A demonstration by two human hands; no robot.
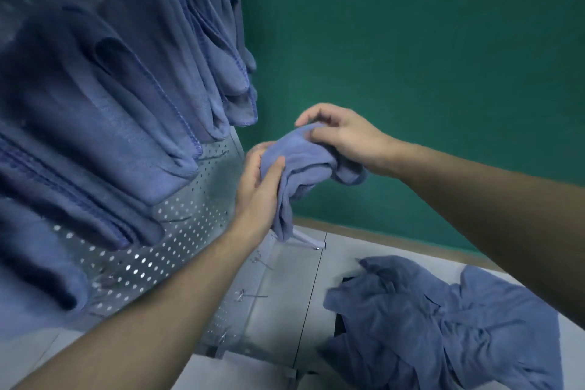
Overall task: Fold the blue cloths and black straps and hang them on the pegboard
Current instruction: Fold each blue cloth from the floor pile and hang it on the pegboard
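Both hands are up in the air just beside the pegboard (190, 231), working one blue cloth (300, 161) between them. The left hand (258, 187) grasps the bundle from the side, thumb pressed across its front; the right hand (342, 139) pinches the upper edge with fingers curled over it. The cloth is bunched more than folded, so I'd square it first: bring the edges together, smooth the layers flat, then drape it over a free hook (253, 296) lower on the board, level with the row of hung cloths (126, 104) above.

Its long axis runs from the upper right, at the right hand, down to the lower left, where a loose tail hangs toward the table (316, 294). More cloths lie in a heap (443, 326) on the table, something black showing under them.
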